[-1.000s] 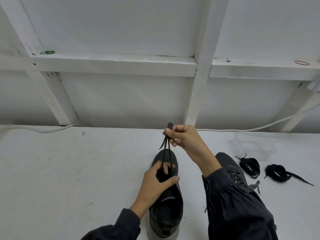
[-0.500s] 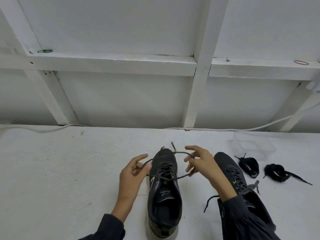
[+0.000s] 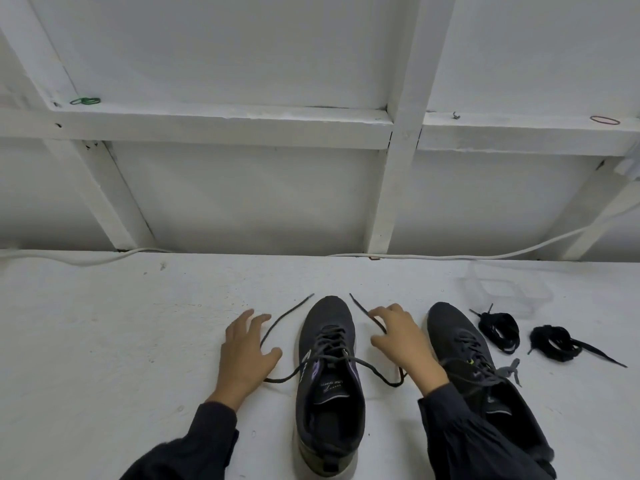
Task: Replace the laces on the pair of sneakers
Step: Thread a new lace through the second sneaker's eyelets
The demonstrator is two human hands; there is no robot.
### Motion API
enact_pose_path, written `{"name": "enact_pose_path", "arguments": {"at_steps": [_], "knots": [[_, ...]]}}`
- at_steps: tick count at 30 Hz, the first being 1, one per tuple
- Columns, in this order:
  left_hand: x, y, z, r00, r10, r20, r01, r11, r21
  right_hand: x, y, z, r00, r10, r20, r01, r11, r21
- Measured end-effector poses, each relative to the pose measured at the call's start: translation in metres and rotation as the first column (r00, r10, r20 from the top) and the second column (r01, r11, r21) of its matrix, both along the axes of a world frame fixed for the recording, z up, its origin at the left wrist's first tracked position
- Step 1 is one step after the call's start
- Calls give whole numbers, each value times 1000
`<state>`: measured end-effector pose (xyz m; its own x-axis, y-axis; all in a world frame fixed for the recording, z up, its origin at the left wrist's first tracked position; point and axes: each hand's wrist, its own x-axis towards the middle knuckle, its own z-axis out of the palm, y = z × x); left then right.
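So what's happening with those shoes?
Someone is changing the laces on a pair of dark sneakers. The middle sneaker has its lace untied, with the ends spread out on the white table. The left hand lies open beside one end, and the right hand rests on the other. The right sneaker is laced up. Rolled black laces lie beside it, near a clear box.

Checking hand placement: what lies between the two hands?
Head view: the sneaker sits between left hand and right hand, its untied lace ends lying toward each.
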<state>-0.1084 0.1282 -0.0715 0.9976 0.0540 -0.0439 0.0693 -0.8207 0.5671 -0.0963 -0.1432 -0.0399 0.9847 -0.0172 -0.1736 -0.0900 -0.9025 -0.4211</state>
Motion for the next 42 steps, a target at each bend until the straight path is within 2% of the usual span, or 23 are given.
{"name": "enact_pose_path", "arguments": {"at_steps": [3, 6, 9, 12, 14, 16, 18, 19, 20, 22, 27, 32, 35, 39, 42], "knots": [[25, -19, 5, 991, -112, 78, 109, 993, 48, 21, 14, -4, 995, -7, 104, 7, 1000, -5], [50, -32, 3, 979, -204, 25, 197, 965, 175, 37, 24, -15, 987, -8, 163, 24, 995, -94], [65, -35, -1, 964, -266, -25, 259, 906, 335, 45, 24, -26, 976, -36, 214, 58, 994, -98], [71, -32, -2, 965, -247, 90, 204, 919, 338, 49, 19, -25, 973, -87, 214, 88, 996, 5], [72, -29, -1, 972, -197, 129, 153, 945, 289, 47, 17, -12, 968, -160, 193, 115, 968, 224], [68, -27, 1, 984, -142, 111, 118, 973, 197, 37, 18, 7, 956, -233, 177, 119, 861, 494], [62, -25, 6, 995, -52, 84, 56, 997, -48, 20, 20, 30, 957, -247, 154, 73, 715, 696], [57, -24, 9, 998, -13, 68, 27, 978, -205, 9, 20, 39, 967, -210, 147, 30, 662, 749], [53, -24, 14, 999, 7, 50, 11, 940, -342, -2, 19, 47, 978, -152, 143, -15, 634, 773], [41, -25, 26, 999, -24, 33, 38, 866, -498, -24, 15, 57, 993, -29, 116, -73, 617, 784], [2, -30, 57, 981, -191, 34, 166, 734, -659, -62, 6, 58, 997, 79, 20, -68, 668, 741], [-31, -41, 75, 918, -394, 50, 342, 721, -603, -72, 2, 51, 997, 75, -20, -41, 727, 685], [-37, -45, 76, 875, -479, 79, 452, 746, -489, -74, 3, 49, 996, 82, -21, -47, 746, 665], [-40, -48, 74, 891, -451, 56, 442, 833, -334, -73, 3, 47, 995, 95, -1, -73, 774, 629], [-42, -54, 73, 910, -409, 63, 414, 898, -148, -72, 2, 47, 994, 111, 12, -96, 797, 596]]}}
